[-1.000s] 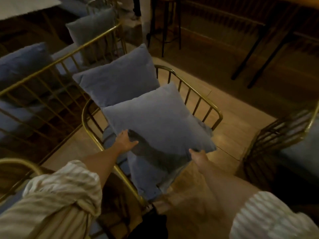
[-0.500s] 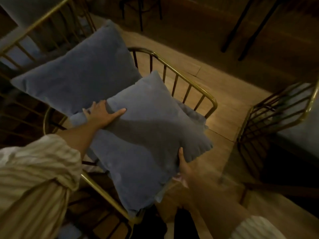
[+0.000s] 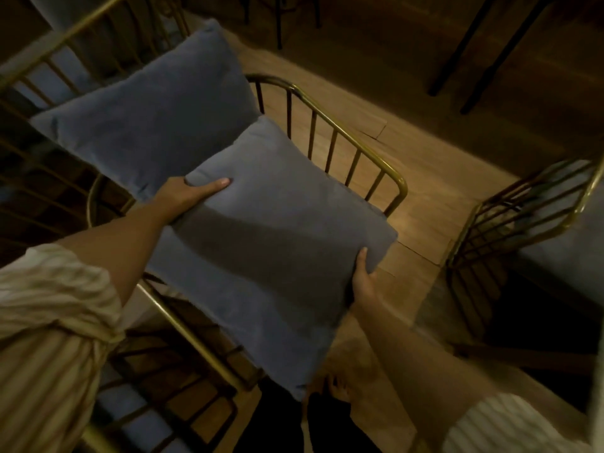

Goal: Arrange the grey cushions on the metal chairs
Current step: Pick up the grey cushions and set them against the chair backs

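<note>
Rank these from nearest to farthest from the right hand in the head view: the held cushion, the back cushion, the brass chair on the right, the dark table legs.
1. Held cushion: gripped by the right hand at its right edge.
2. Brass chair on the right: across the floor gap.
3. Back cushion: upper left, behind the held one.
4. Dark table legs: top right, farthest.

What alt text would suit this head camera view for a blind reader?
A person's left hand and right hand grip a grey cushion over a brass-coloured metal chair. A second grey cushion leans behind it.
</note>
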`<state>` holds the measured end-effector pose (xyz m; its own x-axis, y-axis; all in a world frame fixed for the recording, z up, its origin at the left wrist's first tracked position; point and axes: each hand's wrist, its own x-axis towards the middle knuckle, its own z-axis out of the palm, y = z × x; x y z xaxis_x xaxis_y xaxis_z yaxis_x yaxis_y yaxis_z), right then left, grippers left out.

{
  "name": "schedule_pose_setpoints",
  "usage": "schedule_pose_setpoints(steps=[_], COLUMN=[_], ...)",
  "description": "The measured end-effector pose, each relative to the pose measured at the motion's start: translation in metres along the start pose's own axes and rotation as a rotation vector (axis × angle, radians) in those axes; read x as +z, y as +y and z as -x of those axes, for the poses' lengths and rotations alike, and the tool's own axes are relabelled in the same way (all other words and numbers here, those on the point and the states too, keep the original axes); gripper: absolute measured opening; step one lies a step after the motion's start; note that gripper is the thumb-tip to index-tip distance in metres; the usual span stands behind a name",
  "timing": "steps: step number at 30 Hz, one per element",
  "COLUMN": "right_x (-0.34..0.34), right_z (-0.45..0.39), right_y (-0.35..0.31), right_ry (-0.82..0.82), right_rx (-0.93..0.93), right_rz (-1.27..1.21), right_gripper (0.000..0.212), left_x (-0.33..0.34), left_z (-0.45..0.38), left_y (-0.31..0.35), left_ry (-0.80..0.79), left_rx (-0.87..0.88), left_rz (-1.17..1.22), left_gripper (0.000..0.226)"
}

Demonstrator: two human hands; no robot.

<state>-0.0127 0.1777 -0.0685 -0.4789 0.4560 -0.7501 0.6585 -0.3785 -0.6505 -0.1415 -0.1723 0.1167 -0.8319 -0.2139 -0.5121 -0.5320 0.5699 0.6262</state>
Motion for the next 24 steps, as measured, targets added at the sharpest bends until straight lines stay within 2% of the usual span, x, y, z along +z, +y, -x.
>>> schedule_pose_setpoints(steps=[2, 4, 6, 9, 11, 13, 15, 17, 21, 22, 24], right_x=[-0.002, -0.002, -0.003, -0.007, -0.007, -0.006, -0.002, 0.007, 0.032, 0.041, 0.060], right_z=[0.017, 0.072, 0.103, 0.126, 0.143, 0.161, 0.178, 0.199, 0.247, 0.264, 0.292], right_y=[-0.024, -0.064, -0.088, -0.102, -0.107, -0.107, -0.099, -0.088, -0.059, -0.051, -0.029], right_ry=[-0.052, -0.123, -0.155, -0.232, -0.257, -0.333, -0.430, -0.518, -0.680, -0.724, -0.807], right_rx=[-0.039, -0.105, -0.141, -0.201, -0.263, -0.326, -0.366, -0.399, -0.379, -0.378, -0.374], right_rz=[0.038, 0.071, 0.123, 0.202, 0.270, 0.292, 0.321, 0.333, 0.404, 0.428, 0.469], right_gripper=[0.140, 0.140, 0.133, 0.112, 0.098, 0.089, 0.086, 0.087, 0.107, 0.103, 0.089], left_x=[-0.004, -0.010, -0.018, -0.027, -0.034, -0.040, -0.043, -0.046, -0.063, -0.068, -0.079], left_z=[0.026, 0.054, 0.083, 0.127, 0.158, 0.191, 0.227, 0.258, 0.324, 0.338, 0.369], left_y=[-0.010, -0.023, -0.034, -0.055, -0.069, -0.089, -0.114, -0.139, -0.205, -0.225, -0.259], left_ry=[0.063, 0.124, 0.182, 0.216, 0.189, 0.197, 0.238, 0.286, 0.433, 0.469, 0.536], left_rx=[-0.013, -0.027, -0.115, -0.179, -0.205, -0.245, -0.262, -0.303, -0.346, -0.369, -0.372], left_rz=[0.096, 0.208, 0.310, 0.418, 0.430, 0.458, 0.521, 0.573, 0.689, 0.712, 0.744], left_gripper=[0.097, 0.111, 0.119, 0.099, 0.106, 0.117, 0.112, 0.116, 0.135, 0.135, 0.114])
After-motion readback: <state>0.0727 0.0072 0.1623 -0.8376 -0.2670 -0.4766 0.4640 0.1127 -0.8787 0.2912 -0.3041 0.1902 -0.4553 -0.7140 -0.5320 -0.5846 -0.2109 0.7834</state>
